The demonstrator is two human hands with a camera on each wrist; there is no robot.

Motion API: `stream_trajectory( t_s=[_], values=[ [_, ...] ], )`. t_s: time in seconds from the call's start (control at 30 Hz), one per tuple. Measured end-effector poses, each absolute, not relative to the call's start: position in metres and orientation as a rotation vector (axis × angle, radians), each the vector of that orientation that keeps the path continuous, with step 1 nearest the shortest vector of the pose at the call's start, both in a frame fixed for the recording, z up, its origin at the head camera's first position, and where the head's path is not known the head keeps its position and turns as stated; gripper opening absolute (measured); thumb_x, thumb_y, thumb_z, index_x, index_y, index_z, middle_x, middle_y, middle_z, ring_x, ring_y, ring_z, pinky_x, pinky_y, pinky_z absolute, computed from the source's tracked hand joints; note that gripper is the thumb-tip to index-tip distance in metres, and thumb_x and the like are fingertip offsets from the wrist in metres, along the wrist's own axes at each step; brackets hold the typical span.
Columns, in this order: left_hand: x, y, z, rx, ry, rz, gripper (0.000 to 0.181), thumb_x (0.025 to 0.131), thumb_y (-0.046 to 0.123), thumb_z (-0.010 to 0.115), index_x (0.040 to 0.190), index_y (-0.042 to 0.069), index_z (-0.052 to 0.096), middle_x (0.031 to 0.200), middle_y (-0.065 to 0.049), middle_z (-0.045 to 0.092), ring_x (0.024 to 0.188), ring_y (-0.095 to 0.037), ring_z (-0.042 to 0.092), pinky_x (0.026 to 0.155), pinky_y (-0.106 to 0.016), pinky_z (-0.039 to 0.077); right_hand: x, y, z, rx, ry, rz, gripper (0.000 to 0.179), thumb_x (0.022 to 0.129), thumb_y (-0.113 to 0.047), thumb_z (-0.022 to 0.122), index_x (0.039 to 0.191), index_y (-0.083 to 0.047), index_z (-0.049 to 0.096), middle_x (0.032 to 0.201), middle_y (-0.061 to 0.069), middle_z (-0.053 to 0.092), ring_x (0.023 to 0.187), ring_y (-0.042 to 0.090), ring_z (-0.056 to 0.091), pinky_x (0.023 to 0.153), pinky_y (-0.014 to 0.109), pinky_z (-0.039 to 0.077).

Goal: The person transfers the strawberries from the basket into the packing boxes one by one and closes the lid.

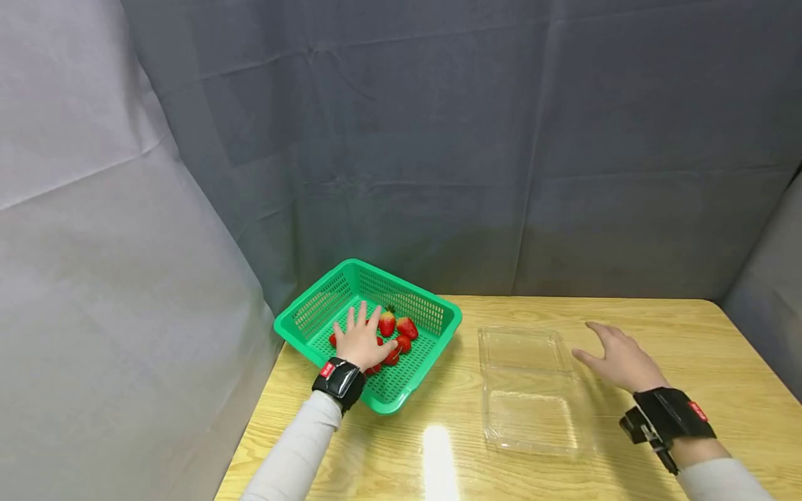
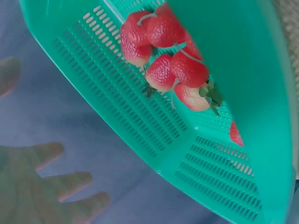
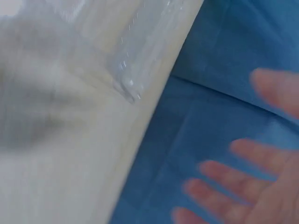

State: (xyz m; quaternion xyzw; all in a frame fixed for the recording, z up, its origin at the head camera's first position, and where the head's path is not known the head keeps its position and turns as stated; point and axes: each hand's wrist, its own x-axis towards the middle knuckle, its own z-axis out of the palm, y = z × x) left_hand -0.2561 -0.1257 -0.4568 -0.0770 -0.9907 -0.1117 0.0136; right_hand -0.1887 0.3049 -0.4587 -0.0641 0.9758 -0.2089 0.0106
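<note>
A green plastic basket [image 1: 404, 400] with slotted walls stands on the left part of the table, several red strawberries [image 1: 406, 328] lying inside. My left hand [image 1: 358, 342] is spread over the basket, fingers apart and holding nothing; in the head view it covers some of the fruit. The left wrist view shows strawberries [image 2: 188, 68] clustered together, a few with green leaves. To the right lies a clear plastic clamshell box [image 1: 529, 369], its lid folded back. Just right of the box my right hand [image 1: 623, 362] hovers with its fingers extended, nothing in it.
The wooden table [image 1: 664, 327] reaches back to a dark grey cloth [image 1: 564, 174]. A pale cloth wall [image 1: 125, 278] rises on the left, close to the basket. Another cloth wall [image 1: 767, 299] stands at the right edge.
</note>
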Motion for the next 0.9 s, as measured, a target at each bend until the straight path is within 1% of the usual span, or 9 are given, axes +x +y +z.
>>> stream_trajectory(
  t_s=[0.1,0.2,0.27,0.33,0.43,0.57,0.67,0.77,0.9],
  values=[
    [-0.268,-0.129,-0.458,-0.23,-3.117,-0.367,0.073,0.081,0.043,0.061,0.141,0.011,0.035,0.143,-0.018,0.031,0.132,-0.039,0.025,0.102,-0.061,0.018,-0.183,0.31,-0.467,-0.112,2.881,-0.734,0.081,0.087,-0.045,0.055,0.127,0.021,0.03,0.116,0.044,0.041,0.1,0.055,0.045,0.076,0.055,0.043],
    [-0.277,-0.132,-0.461,-0.261,-3.15,-0.459,0.063,0.081,0.034,0.065,0.132,0.002,0.045,0.131,-0.02,0.047,0.121,-0.037,0.041,0.097,-0.052,0.033,-0.175,0.314,-0.478,-0.022,2.735,-0.787,0.077,0.087,-0.039,0.057,0.12,0.026,0.033,0.107,0.043,0.046,0.083,0.045,0.055,0.068,0.046,0.047],
    [-0.281,-0.133,-0.461,-0.281,-3.181,-0.614,0.045,0.079,0.022,0.066,0.116,-0.001,0.056,0.112,-0.019,0.057,0.102,-0.034,0.053,0.084,-0.045,0.045,-0.169,0.314,-0.488,0.044,2.637,-0.863,0.071,0.088,-0.032,0.057,0.118,0.027,0.033,0.083,0.031,0.054,0.062,0.029,0.054,0.059,0.038,0.045],
    [-0.286,-0.132,-0.462,-0.279,-3.202,-0.791,0.024,0.076,0.011,0.064,0.097,0.0,0.062,0.089,-0.014,0.06,0.079,-0.027,0.055,0.066,-0.037,0.048,-0.163,0.313,-0.497,0.11,2.537,-0.975,0.065,0.089,-0.025,0.056,0.118,0.028,0.032,0.069,0.016,0.051,0.052,0.017,0.044,0.055,0.032,0.042],
    [-0.291,-0.127,-0.465,-0.226,-3.239,-0.985,0.006,0.075,0.002,0.06,0.08,0.004,0.059,0.07,-0.007,0.05,0.061,-0.021,0.045,0.051,-0.03,0.041,-0.157,0.312,-0.508,0.212,2.405,-1.139,0.05,0.09,-0.014,0.053,0.114,0.026,0.037,0.061,0.003,0.044,0.05,0.011,0.041,0.052,0.029,0.043],
    [-0.3,-0.118,-0.474,-0.214,-3.302,-0.954,0.015,0.076,0.0,0.064,0.07,0.007,0.052,0.064,-0.001,0.041,0.057,-0.016,0.039,0.047,-0.025,0.036,-0.152,0.311,-0.516,0.296,2.344,-1.256,0.028,0.088,-0.008,0.052,0.099,0.018,0.049,0.07,0.007,0.056,0.061,0.016,0.056,0.057,0.03,0.05],
    [-0.304,-0.11,-0.481,-0.252,-3.36,-0.74,0.028,0.074,0.0,0.067,0.061,0.01,0.044,0.06,0.001,0.032,0.055,-0.015,0.031,0.048,-0.024,0.03,-0.149,0.31,-0.521,0.345,2.322,-1.296,0.02,0.088,-0.006,0.052,0.094,0.013,0.053,0.069,0.007,0.057,0.06,0.016,0.058,0.056,0.029,0.051],
    [-0.301,-0.102,-0.481,-0.271,-3.384,-0.529,0.025,0.073,0.002,0.068,0.061,0.01,0.048,0.06,0.001,0.035,0.057,-0.015,0.032,0.05,-0.026,0.029,-0.145,0.311,-0.524,0.369,2.29,-1.341,0.019,0.088,-0.006,0.052,0.094,0.013,0.053,0.068,0.007,0.057,0.058,0.014,0.058,0.055,0.027,0.051],
    [-0.287,-0.094,-0.473,-0.193,-3.355,-0.614,0.008,0.077,0.0,0.064,0.071,0.005,0.061,0.068,-0.005,0.055,0.061,-0.018,0.047,0.053,-0.027,0.039,-0.142,0.312,-0.527,0.382,2.259,-1.392,0.021,0.089,-0.006,0.051,0.095,0.014,0.052,0.068,0.006,0.055,0.057,0.013,0.057,0.054,0.025,0.051]
  ],
)
